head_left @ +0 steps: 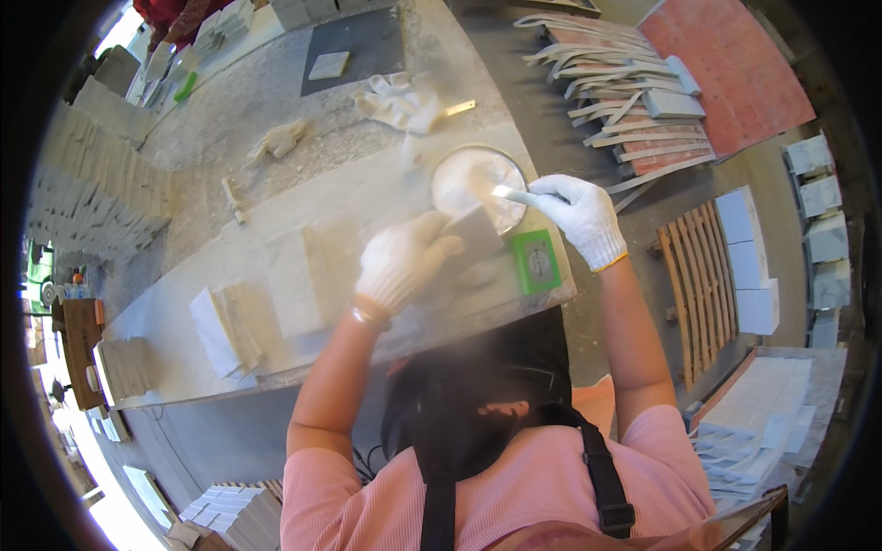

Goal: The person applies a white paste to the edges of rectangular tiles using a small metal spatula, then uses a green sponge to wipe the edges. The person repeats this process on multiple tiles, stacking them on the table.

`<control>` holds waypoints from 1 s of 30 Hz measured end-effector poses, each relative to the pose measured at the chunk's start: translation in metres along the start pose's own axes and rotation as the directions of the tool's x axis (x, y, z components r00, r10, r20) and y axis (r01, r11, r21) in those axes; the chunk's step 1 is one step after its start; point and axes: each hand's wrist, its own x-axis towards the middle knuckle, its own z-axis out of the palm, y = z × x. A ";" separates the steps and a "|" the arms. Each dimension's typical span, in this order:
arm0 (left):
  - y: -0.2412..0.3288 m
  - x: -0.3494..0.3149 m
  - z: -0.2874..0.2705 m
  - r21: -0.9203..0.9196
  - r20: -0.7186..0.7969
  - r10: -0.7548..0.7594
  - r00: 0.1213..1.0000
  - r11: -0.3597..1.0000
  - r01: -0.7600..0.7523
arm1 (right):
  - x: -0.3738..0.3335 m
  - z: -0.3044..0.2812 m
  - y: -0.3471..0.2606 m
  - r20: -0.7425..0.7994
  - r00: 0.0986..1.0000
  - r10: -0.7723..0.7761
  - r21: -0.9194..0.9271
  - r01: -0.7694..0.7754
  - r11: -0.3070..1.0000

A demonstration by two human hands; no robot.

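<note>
My left hand [400,262], in a white knitted glove, grips a thin grey tile [476,232] by its left side, beside a round pan [522,173]. White paste or powder [464,176] lies in the pan. My right hand [585,220], also gloved, is closed around a narrow flat spatula [514,195]. Its pale blade reaches over the pan's right side, close to the tile; whether the two touch is hard to tell. Just below the pan sits a green block [535,263] with a dark face. Haze blurs the area around my left hand.
Stacked tiles [220,331] stand on the bench's near left, with taller stacks [101,188] farther left. A spare glove [400,103] and a dark mat [354,50] lie toward the back. On the right are a wooden pallet [698,285] and strips on a red board [744,73].
</note>
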 end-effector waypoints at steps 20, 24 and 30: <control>-0.001 0.032 -0.011 0.026 0.133 -0.050 0.990 0.999 0.047 | 0.025 0.013 0.025 0.160 0.952 0.262 0.426 -0.306 0.851; 0.000 0.034 -0.012 -0.026 0.102 -0.040 0.994 0.999 0.043 | 0.022 -0.003 0.009 0.158 0.940 0.303 0.485 -0.341 0.805; 0.003 0.032 -0.010 -0.032 0.001 -0.024 1.000 0.999 0.024 | 0.016 -0.016 -0.019 0.108 0.949 0.297 0.493 -0.310 0.813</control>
